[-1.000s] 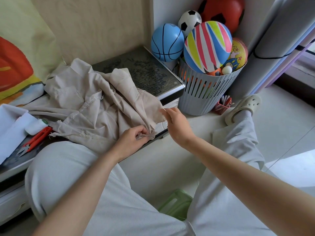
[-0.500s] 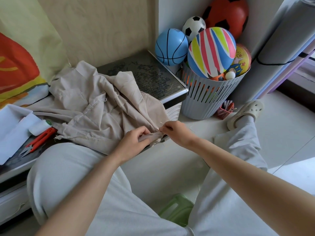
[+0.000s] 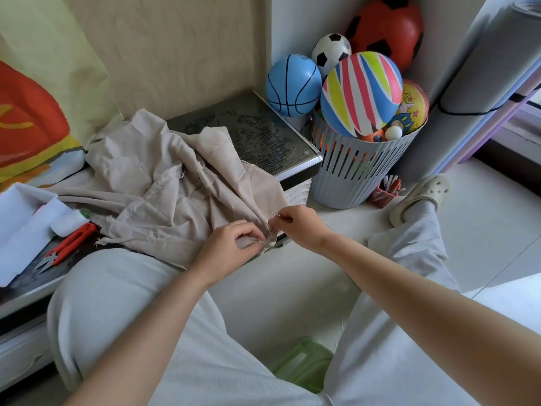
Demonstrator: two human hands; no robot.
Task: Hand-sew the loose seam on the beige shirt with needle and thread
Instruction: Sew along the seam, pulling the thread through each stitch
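The beige shirt lies crumpled on a low dark-topped table, its frayed corner hanging over the near edge. My left hand pinches that frayed seam edge between thumb and fingers. My right hand is just right of it, fingertips pinching a thin needle whose tip pokes up and left over the cloth. The thread is too fine to see.
Red thread snips and a white thread spool lie left of the shirt beside white fabric. A grey slatted basket of balls stands right of the table. A green stool shows between my legs.
My right hand came back from the right and down to the seam beside my left hand. The left hand kept its pinch on the shirt edge.
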